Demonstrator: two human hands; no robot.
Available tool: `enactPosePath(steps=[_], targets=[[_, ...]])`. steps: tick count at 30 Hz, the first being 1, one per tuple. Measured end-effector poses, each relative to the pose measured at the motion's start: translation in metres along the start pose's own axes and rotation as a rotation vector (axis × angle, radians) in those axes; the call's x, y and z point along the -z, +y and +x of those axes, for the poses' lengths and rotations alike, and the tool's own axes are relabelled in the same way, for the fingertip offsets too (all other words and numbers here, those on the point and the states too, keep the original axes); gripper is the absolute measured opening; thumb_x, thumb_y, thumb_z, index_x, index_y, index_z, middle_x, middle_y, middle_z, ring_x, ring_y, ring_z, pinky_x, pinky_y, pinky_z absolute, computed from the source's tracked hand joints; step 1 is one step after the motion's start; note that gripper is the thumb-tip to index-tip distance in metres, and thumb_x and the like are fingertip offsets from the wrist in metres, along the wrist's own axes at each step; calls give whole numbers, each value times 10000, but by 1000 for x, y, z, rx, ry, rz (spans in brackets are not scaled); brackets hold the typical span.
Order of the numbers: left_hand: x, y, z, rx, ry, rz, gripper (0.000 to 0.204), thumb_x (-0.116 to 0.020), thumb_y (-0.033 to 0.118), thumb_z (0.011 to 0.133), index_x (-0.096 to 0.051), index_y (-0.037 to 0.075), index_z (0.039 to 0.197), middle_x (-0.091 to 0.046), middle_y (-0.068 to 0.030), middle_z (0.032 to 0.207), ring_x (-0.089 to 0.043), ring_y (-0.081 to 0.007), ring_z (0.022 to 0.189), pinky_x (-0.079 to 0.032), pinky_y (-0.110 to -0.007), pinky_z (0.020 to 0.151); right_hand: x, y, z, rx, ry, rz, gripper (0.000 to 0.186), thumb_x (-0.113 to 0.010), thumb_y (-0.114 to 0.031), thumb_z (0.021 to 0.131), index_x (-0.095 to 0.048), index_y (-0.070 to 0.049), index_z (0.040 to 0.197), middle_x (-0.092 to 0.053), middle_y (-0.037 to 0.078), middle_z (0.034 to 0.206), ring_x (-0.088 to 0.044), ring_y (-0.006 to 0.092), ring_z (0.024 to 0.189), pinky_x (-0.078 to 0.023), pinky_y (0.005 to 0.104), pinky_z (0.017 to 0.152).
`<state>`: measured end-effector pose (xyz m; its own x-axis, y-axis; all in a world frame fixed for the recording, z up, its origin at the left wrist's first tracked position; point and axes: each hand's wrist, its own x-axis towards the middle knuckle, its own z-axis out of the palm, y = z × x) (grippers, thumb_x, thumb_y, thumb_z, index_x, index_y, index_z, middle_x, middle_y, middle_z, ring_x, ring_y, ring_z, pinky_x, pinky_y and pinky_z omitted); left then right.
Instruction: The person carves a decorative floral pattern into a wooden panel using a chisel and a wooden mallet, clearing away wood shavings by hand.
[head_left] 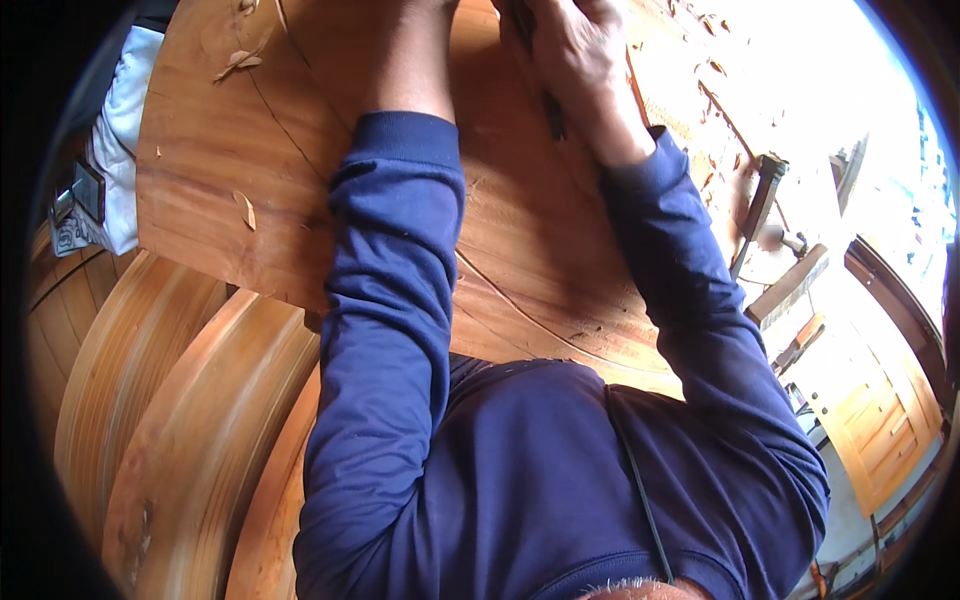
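A broad reddish-brown wooden board (230,190) spreads out before me, with dark curved lines on its face. Over its far part, my right hand (580,50) is closed around a narrow dark tool (556,118); one end shows below the palm, and its kind cannot be made out. My left hand (428,8) reaches past the top edge of the picture, so only its wrist side shows and its fingers are hidden. Curled wood shavings (238,62) lie on the board near the left arm, and another shaving (246,210) sits closer to me.
At right, a dark-headed hammer (768,180) lies by a wooden block (790,285) and a wooden-handled tool (803,338). Large curved wooden pieces (190,430) stand at lower left. White cloth (125,130) hangs beyond the board's left edge. A slatted wooden panel (880,420) is at far right.
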<state>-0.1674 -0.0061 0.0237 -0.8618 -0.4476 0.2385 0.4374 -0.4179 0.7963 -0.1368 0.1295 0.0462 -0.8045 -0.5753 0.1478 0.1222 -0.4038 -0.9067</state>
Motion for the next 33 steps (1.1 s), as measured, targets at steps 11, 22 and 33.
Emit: enactPosePath(steps=[11,22,33], targets=[[-17,11,5,147,17,178,525,-528,503,1033,-706,19,934,-695,-90,679,-663,-175,575,-517,-278,582,24,-29,-50,-419,570,-215,368,-576,-210,1069,-561,-115,1424,-682,88,1001,-645,144,689,-526,290,550],[-1,-6,10,-6,340,309,578,-454,550,1063,-587,31,1283,-670,-124,847,-666,-189,670,-543,-276,602,121,-146,-206,274,617,-476,418,-550,-162,1076,-443,-28,1458,-671,217,1163,-660,304,1104,-511,452,1005],[37,-29,24,-48,179,604,493,-459,440,1089,-606,29,1317,-678,-126,1060,-654,-197,992,-527,-324,907,137,-188,-350,3,809,-289,290,-615,29,993,-558,27,1278,-634,306,1300,-667,351,1196,-566,431,1043]])
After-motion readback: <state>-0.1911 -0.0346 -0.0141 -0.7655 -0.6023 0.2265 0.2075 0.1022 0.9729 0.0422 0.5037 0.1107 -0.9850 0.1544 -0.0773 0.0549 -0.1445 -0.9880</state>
